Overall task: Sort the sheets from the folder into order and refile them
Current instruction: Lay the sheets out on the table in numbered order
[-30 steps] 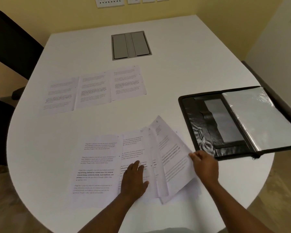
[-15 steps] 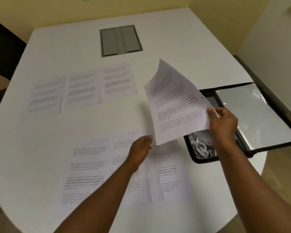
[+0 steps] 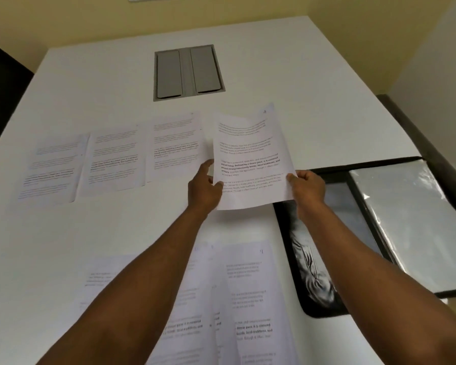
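The white surface (image 3: 327, 106) filled most of the view, with a grey hatch (image 3: 188, 72) set into it at the far side. At the right edge lay the open black folder (image 3: 300, 272), its clear plastic sleeves (image 3: 406, 219) turned upward, probably left open so the sheets could go back in once ordered.

Across the far half of the surface ran a row of three printed sheets (image 3: 116, 159), side by side with edges slightly overlapping; it looked like the sorted sequence being built from left to right. Nearer the person lay a looser spread of sheets (image 3: 248, 299), overlapping and partly hidden under the forearms, seemingly the ones not yet placed.

Between the two groups, one sheet (image 3: 248, 154) was held just above the surface, tilted toward the camera, its left edge over the right end of the far row. A small mark at its top right corner may have been a page number, too blurred to read. The position suggested it was meant as the fourth in the row.

The left hand (image 3: 203, 188) held the sheet's left edge, thumb on the front. The right hand (image 3: 307, 187) pinched the right edge, fingers curled. Holding both sides likely kept the thin paper flat and square to its neighbours.
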The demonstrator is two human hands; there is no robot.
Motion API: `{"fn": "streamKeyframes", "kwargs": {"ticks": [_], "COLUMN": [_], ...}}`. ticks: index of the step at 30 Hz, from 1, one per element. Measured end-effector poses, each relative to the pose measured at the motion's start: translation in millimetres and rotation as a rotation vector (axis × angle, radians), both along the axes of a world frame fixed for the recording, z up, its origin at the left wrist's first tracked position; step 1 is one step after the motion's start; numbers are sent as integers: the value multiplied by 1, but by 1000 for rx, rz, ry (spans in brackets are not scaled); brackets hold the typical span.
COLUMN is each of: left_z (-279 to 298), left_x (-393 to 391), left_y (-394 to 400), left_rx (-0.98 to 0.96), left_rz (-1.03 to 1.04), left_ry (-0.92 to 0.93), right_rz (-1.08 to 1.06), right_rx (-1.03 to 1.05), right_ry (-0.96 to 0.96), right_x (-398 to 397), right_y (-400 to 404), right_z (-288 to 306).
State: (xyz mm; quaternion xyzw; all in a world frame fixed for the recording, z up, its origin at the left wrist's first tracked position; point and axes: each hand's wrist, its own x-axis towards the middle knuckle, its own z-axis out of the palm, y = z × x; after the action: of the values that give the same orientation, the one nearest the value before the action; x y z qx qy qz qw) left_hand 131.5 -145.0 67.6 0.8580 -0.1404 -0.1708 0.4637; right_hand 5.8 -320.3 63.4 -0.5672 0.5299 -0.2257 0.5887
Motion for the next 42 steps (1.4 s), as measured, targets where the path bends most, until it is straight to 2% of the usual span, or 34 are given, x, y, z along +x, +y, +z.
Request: {"fn": "streamKeyframes", "kwargs": {"ticks": [8, 16, 20, 24, 26, 30, 33, 35, 40, 42], "left_z": [-43, -91, -109, -114, -115, -111, -101, -96, -93, -91], "left_x": [87, 149, 156, 162, 165, 168, 156, 138, 49, 4], "left_y": [-68, -103, -103, -101, -100, -99, -94, -82, -20, 15], "left_rx": [199, 362, 489, 553, 558, 589, 529, 474, 439, 421], "left_rz": [-44, -89, -149, -189, -179, -198, -143, -114, -195, -247], "left_ry": [-153, -292, -351, -534, -537, -518, -519, -534, -473, -469], "right_rz": [145, 203, 361, 552, 594, 654, 719, 695, 611, 574], "right_rx": [-43, -195, -457, -958, -1029, -1056, -1057, -991, -864, -732], "right_ry": [106, 202, 346, 564, 600, 660, 677, 579, 314, 277], "right_x": [101, 160, 166, 167, 169, 170, 158, 139, 50, 6], "right_y": [-79, -116, -117, -108, -107, -106, -94, -78, -9, 26], "right_z": [-41, -91, -107, -122, -127, -121, -107, -97, -86, -84]}}
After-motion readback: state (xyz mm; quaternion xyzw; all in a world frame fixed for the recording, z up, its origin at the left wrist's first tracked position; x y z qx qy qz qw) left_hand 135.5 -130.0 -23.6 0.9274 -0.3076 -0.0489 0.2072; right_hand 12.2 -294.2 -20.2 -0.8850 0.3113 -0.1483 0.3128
